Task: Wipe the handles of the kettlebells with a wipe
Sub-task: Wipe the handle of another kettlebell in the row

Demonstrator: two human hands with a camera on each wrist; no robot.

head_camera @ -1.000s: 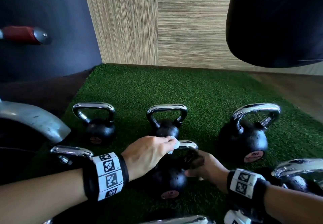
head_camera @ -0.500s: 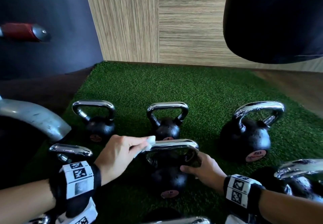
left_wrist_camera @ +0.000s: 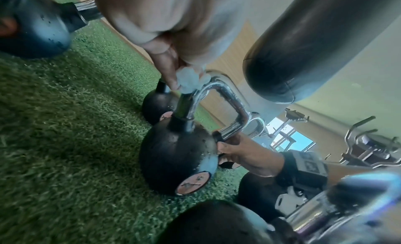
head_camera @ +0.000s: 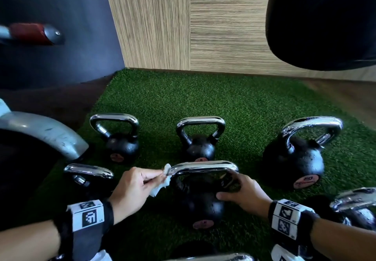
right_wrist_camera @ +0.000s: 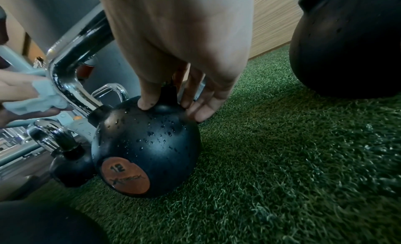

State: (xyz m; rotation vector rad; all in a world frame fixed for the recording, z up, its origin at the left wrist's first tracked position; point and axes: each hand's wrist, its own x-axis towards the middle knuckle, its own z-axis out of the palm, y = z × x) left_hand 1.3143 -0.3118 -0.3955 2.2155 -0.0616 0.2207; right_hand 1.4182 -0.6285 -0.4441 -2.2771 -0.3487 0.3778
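Floor: green turf [head_camera: 234, 106].
Kettlebell [head_camera: 200, 205]: black ball, chrome handle [head_camera: 203, 166].
Left hand [head_camera: 132, 187]: pinches crumpled wipe [head_camera: 162, 181], moved from handle's top to its left corner.
Right hand [head_camera: 244, 195]: fingers curled round handle's base.

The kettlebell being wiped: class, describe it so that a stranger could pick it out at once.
On the green turf, look behind the row of three kettlebells, nearer the camera. The kettlebell there is the only one touched: the left hand holds a white wipe on its chrome handle, the right hand steadies it.
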